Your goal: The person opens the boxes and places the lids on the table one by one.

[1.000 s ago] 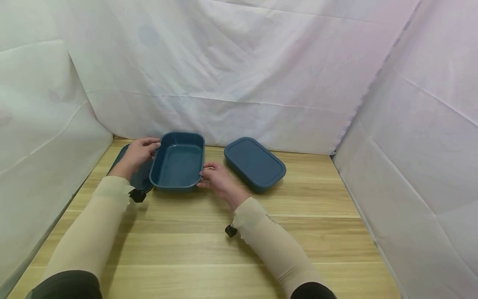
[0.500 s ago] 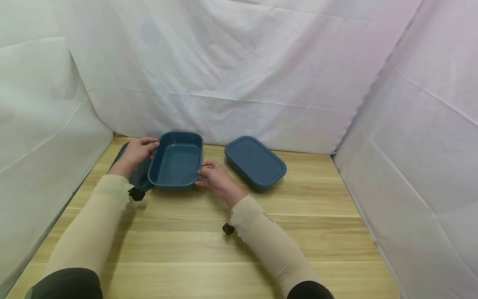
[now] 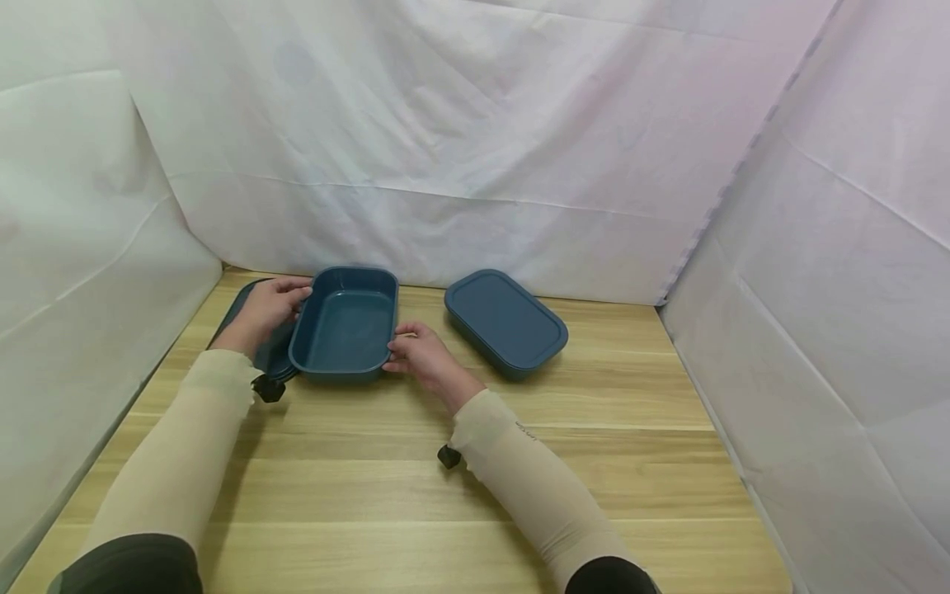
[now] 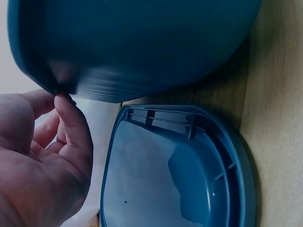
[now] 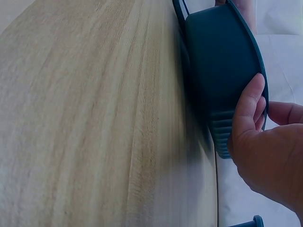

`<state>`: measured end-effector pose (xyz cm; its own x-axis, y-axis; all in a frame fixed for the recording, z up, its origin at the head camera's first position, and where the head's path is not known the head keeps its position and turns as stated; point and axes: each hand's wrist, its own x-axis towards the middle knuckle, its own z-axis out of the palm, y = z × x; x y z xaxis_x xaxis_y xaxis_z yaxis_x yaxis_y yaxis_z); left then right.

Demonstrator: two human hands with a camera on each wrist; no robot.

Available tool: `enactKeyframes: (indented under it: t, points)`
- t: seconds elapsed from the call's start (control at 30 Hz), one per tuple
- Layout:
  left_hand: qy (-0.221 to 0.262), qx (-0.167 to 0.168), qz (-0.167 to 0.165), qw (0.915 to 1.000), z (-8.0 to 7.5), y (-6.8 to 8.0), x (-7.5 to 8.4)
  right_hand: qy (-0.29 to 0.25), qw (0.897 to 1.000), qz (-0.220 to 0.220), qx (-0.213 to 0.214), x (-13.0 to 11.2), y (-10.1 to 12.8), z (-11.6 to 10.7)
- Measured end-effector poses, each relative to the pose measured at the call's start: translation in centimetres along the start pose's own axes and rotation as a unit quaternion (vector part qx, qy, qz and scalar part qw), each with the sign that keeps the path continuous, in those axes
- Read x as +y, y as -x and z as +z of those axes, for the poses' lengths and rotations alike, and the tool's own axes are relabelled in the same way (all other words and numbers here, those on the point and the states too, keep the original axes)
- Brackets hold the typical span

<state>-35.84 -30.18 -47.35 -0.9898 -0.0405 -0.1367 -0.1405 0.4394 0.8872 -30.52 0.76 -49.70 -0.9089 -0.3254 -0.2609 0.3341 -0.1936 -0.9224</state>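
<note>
An uncovered dark blue rectangular food container (image 3: pixel 349 330) is held at the back left, its hollow inside facing up. My left hand (image 3: pixel 270 309) pinches its rim on the left side, thumb and finger meeting there in the left wrist view. On the opposite side my right hand (image 3: pixel 426 359) grips the rim near the front corner, fingers against the outer wall in the right wrist view. Beside the container a matching lid (image 4: pixel 151 170) lies with its ribbed underside up, partly covered by my left hand and wrist in the head view.
A second blue container with its lid on (image 3: pixel 508 322) stands at an angle to the right, near the back. White cloth walls (image 3: pixel 445 148) close off the back and both sides of the wooden table (image 3: pixel 386 495).
Both hands have shifted the uncovered container slightly to the left and a little lower, keeping their grip on its rim. The covered container and the lid stay in place.
</note>
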Motion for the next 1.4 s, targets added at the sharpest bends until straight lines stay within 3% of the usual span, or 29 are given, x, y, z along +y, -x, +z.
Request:
enactKeyframes:
  t: [1.4]
  points:
    - [0.009,-0.013,-0.019,0.9997,0.56,-0.25,-0.55,0.018,1.0,0.005,0.0,0.66,-0.35,-0.14]
